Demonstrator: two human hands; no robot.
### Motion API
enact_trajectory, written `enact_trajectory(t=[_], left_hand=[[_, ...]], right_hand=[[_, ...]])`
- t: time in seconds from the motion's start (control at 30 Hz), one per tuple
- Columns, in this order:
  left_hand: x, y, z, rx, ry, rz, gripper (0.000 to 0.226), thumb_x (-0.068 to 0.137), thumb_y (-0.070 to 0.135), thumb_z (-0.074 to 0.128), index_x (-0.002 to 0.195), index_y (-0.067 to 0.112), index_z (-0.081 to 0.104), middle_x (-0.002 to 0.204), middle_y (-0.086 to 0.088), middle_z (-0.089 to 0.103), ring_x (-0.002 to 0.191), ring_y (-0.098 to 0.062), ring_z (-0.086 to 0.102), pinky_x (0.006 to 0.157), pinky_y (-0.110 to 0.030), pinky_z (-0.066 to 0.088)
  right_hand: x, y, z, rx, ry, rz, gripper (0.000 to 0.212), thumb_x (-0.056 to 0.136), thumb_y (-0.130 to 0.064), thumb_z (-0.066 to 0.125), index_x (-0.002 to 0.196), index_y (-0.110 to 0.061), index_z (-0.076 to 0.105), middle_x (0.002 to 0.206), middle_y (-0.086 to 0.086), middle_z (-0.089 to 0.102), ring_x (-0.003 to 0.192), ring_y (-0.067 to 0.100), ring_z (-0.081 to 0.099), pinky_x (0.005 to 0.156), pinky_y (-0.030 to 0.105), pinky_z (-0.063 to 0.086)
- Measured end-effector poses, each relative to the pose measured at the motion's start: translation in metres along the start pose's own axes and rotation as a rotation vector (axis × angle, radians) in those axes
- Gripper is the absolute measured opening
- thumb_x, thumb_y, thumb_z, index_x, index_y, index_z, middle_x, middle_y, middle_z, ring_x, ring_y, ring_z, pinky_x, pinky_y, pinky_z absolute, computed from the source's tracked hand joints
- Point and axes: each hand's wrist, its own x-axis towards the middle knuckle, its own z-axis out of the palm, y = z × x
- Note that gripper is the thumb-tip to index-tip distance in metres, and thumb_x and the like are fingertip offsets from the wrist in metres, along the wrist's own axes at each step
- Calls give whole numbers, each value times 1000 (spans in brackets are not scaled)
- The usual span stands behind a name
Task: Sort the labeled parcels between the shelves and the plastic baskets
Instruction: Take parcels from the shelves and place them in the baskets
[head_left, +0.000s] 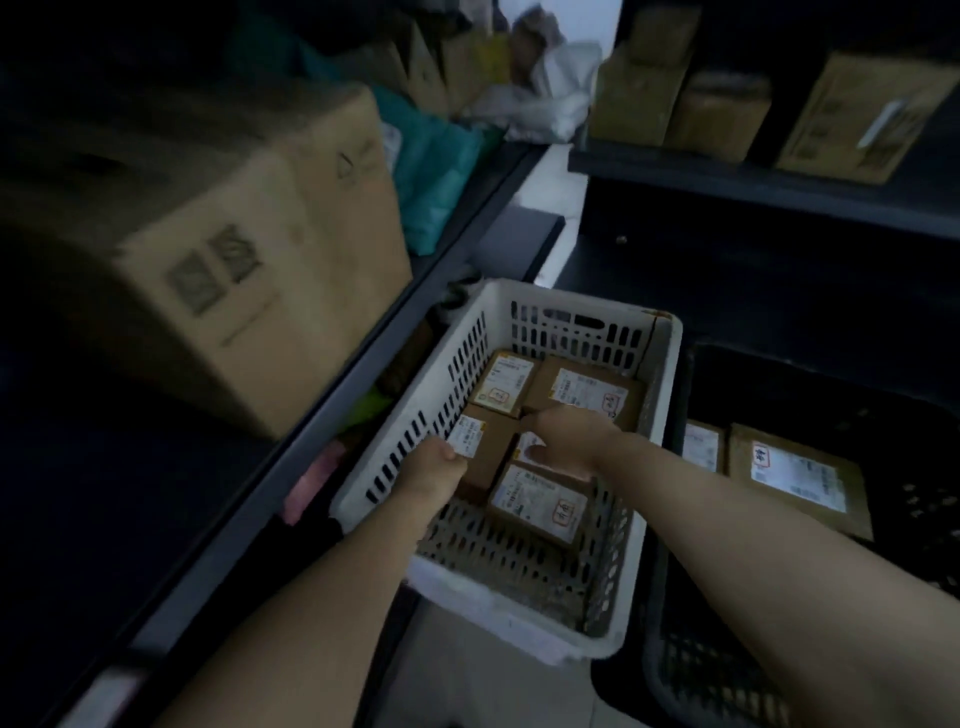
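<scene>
A white plastic basket (550, 301) sits on the floor and holds several small cardboard parcels with white labels. My left hand (434, 460) grips a small labeled parcel (485, 441) at the basket's left wall. My right hand (563, 431) reaches into the middle of the basket, fingers closed around another parcel (530, 447) that it mostly hides. A flat labeled parcel (540, 501) lies at the near side, and two more (504, 382) (587, 389) lie at the far side.
A black basket (670, 665) at the right holds labeled parcels (797, 475). A large cardboard box (249, 223) rests on the dark left shelf (322, 415). Teal and white bags (436, 171) lie behind it. Brown boxes (872, 114) line the right shelf.
</scene>
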Motion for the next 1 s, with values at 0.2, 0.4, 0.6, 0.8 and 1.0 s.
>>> enact_trajectory(t=[0.2, 0.4, 0.6, 0.8, 1.0], left_hand=[[-152, 2, -78, 114, 238, 1, 18, 93, 26, 51, 76, 18, 50, 83, -2, 56, 82, -21, 55, 67, -29, 46], [-336, -6, -203, 407, 606, 88, 16, 93, 34, 50, 91, 19, 56, 100, -1, 61, 93, -21, 58, 72, -31, 46], [-531, -50, -328, 532, 1015, 112, 13, 93, 31, 48, 94, 20, 55, 98, -2, 63, 91, -24, 58, 68, -32, 42], [-696, -142, -394, 588, 1149, -7, 17, 92, 29, 49, 105, 20, 56, 102, -3, 64, 95, -27, 60, 74, -36, 50], [-800, -236, -421, 643, 1276, -187, 25, 95, 28, 46, 118, 23, 54, 118, 2, 58, 104, -18, 52, 72, -29, 40]], right_hand=[[-111, -87, -76, -90, 196, -217, 41, 100, -36, 43, 140, -26, 47, 138, 2, 52, 119, 25, 54, 81, 31, 47], [-221, -239, -167, -192, 514, -569, 25, 94, -38, 46, 110, -22, 58, 111, 4, 60, 105, 30, 57, 81, 37, 49], [-345, -417, -213, -140, 810, -915, 26, 93, -38, 49, 110, -22, 59, 111, 4, 63, 102, 29, 59, 78, 36, 49], [-438, -576, -198, -74, 832, -1104, 29, 95, -33, 48, 118, -19, 59, 122, 3, 59, 109, 29, 57, 77, 36, 46], [-497, -691, -167, -139, 847, -1226, 35, 95, -31, 47, 127, -20, 53, 125, 5, 54, 113, 29, 53, 86, 38, 48]])
